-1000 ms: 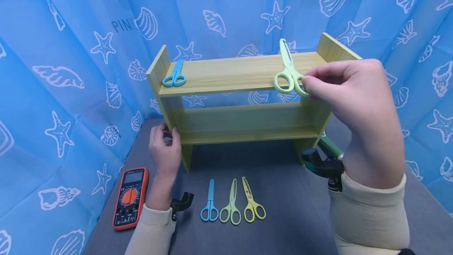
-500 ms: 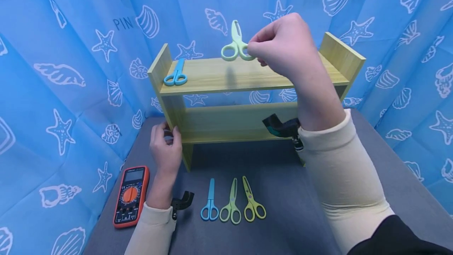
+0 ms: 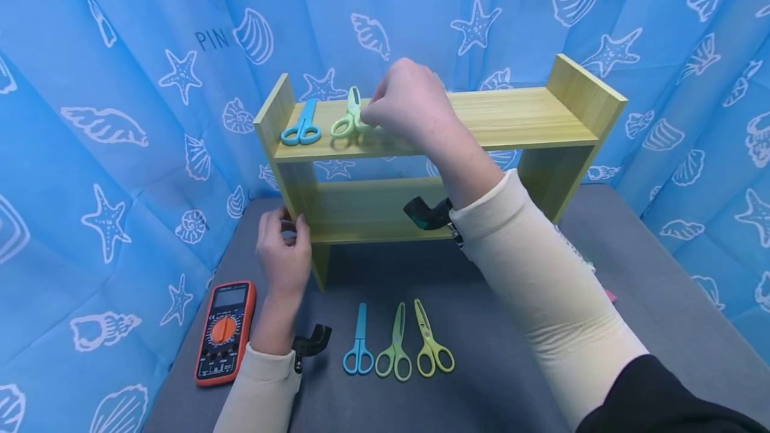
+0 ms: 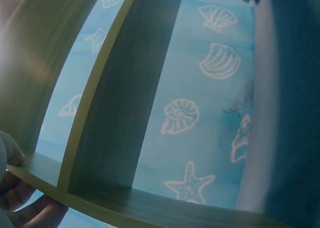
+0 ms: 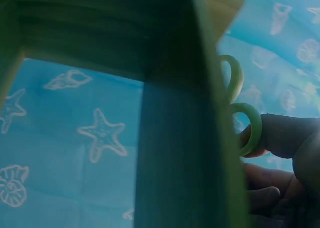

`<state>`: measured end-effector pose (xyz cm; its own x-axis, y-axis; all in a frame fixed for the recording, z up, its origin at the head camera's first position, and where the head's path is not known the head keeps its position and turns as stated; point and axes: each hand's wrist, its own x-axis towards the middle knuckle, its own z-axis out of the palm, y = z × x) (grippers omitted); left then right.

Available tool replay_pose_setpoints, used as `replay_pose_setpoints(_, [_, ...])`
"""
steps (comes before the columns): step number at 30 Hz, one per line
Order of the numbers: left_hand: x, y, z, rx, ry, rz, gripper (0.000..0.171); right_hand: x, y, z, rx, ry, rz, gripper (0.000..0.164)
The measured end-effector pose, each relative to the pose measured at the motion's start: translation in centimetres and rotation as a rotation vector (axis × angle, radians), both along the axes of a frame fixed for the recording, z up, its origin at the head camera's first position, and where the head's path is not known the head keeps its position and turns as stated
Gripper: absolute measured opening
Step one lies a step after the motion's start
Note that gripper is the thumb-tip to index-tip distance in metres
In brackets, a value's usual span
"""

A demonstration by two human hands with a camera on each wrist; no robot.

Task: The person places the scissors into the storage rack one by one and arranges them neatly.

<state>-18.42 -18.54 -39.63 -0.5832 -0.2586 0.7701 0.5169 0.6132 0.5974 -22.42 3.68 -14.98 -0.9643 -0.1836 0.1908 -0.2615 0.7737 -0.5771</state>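
My right hand [image 3: 412, 102] pinches light green scissors [image 3: 353, 111] by one handle loop, just over the top board of a wooden shelf [image 3: 499, 119]. In the right wrist view, the loops of these scissors [image 5: 254, 130] show past the shelf's edge, with thumb and finger on one. To their left, blue scissors [image 3: 303, 127] lie on the same board. My left hand [image 3: 285, 252] grips the shelf's left side panel. The left wrist view shows the thumb [image 4: 12, 150] on one face of that panel and curled fingers on the other.
On the grey table before the shelf lie blue scissors [image 3: 359, 346], green scissors [image 3: 395, 349] and yellow scissors [image 3: 430, 346] in a row. A red-framed multimeter [image 3: 225, 333] lies left of my left forearm. A blue patterned curtain [image 3: 150, 172] hangs behind and around the table.
My right hand has carried the light green scissors from the shelf's right part leftward, up over the board, then down beside the blue scissors. The left hand has kept its grip.
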Motion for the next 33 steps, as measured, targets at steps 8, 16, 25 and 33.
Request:
replay_pose_setpoints(8, [0.2, 0.1, 0.1, 0.012, -0.006, -0.012, 0.022, -0.5, -1.3, -1.2, 0.084, 0.024, -0.007, 0.031])
replay_pose_setpoints(16, [0.2, 0.0, 0.0, 0.005, 0.005, -0.007, 0.022, 1.3, 0.1, -2.2, -0.001, 0.056, 0.023, 0.036])
replay_pose_setpoints(25, [0.0, 0.2, 0.1, -0.004, 0.015, -0.008, 0.022, 5.2, 3.7, -4.1, -0.225, 0.178, 0.062, 0.025])
replay_pose_setpoints(33, [0.1, 0.2, 0.1, 0.0, 0.023, 0.008, 0.021, 9.4, 7.1, -7.3, -0.315, 0.187, 0.118, 0.029])
